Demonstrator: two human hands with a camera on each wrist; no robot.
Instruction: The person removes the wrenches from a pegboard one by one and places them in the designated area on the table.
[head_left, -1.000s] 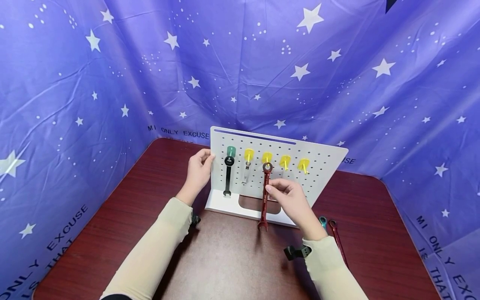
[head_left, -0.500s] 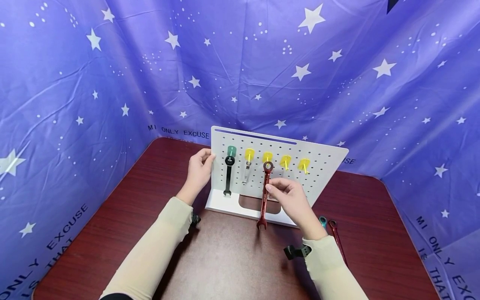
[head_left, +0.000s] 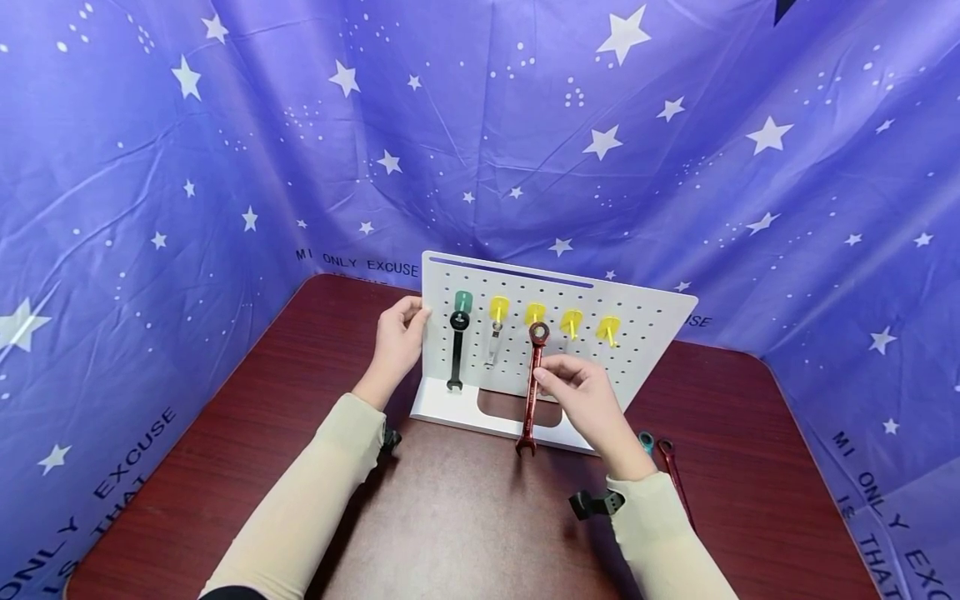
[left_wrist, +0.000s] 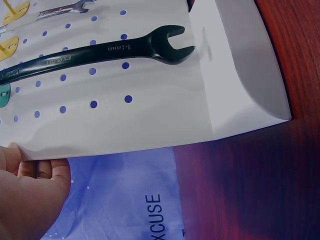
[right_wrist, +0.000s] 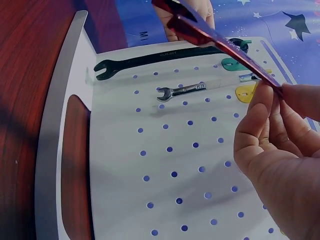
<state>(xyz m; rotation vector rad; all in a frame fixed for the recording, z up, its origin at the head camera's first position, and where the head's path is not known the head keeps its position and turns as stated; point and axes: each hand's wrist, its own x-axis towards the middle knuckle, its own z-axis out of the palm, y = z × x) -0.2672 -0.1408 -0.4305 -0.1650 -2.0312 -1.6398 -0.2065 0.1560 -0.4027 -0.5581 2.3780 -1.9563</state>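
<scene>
Between thumb and fingers, my right hand pinches a red combination wrench, its ring end up and open end down. The ring sits in front of the middle yellow hook; whether the hook passes through it I cannot tell. My left hand grips the left edge of the white pegboard, thumb in front, as the left wrist view shows. A black wrench hangs from the green hook. Beside it a small silver wrench hangs on a yellow hook.
Two more yellow hooks, a nearer one and a rightmost one, carry nothing. On the dark red table, right of the board, lie a teal wrench and another red wrench, partly behind my right arm.
The red wrench's ring end has shifted slightly right, and its lower end has risen a little. My left hand keeps its place on the board's edge.
</scene>
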